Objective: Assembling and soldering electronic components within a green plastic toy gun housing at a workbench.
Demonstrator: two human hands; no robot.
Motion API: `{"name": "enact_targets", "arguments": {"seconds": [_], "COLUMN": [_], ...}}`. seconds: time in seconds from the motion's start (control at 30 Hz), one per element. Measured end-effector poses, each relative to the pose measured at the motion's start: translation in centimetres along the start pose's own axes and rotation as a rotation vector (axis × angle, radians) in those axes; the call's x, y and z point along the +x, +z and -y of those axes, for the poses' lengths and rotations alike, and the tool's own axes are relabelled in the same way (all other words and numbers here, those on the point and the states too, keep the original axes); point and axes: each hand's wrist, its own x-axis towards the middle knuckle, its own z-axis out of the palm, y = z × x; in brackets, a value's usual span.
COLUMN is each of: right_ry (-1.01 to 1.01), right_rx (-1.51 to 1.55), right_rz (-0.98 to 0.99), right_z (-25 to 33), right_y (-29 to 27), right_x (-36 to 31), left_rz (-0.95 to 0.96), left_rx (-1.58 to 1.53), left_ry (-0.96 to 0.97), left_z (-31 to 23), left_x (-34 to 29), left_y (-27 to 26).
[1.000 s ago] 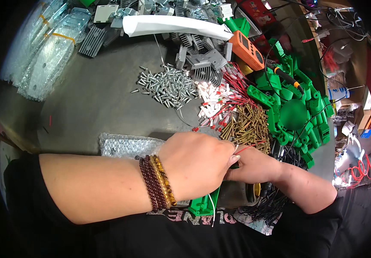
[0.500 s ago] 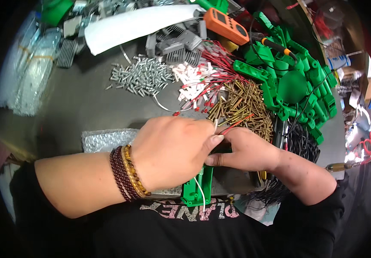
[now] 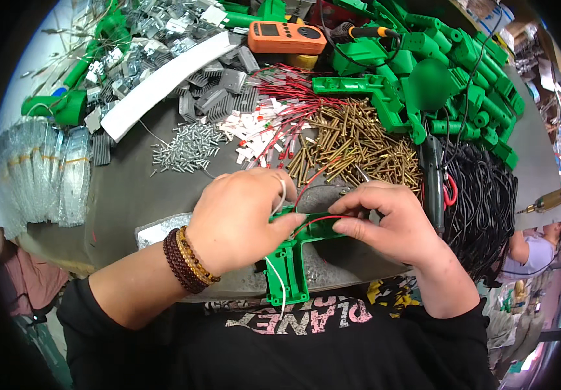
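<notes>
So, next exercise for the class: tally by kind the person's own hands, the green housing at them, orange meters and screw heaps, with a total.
Hands: 2 (left hand, right hand)
Green housing: 1
Orange meter: 1
Screw heaps: 2 (silver screws, brass-coloured screws)
Total: 6

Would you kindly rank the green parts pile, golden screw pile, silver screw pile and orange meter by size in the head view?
Green parts pile
Golden screw pile
Silver screw pile and orange meter: too alike to rank
</notes>
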Motion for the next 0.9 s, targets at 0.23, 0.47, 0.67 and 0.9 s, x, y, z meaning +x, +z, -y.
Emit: {"name": "enact_targets", "arguments": {"seconds": [0.23, 0.47, 0.67, 0.9], "right_ry": [-0.180, -0.372, -0.424, -0.316], "right_rx": [-0.112, -0.487, -0.412, 0.089], "right_rz": [-0.214, -0.468, -0.556, -0.448], "right_z": [-1.2, -1.3, -0.3, 1.7], "right_y": [1.3, 2.5, 3.0, 4.0], "right_x": [-1.5, -2.9, -3.0, -1.8], "left_rz": [-0.118, -0.290, -0.113, -0.061], "left_rx": [0.076, 0.301, 0.099, -0.110], "left_ry": [0.086, 0.336, 0.336, 0.300], "left_z": [0.7, -0.1, -1.3, -0.3], "left_x": [-1.0, -1.6, -1.3, -1.1], "left_y": [0.3, -0.1, 0.0, 0.0]}}
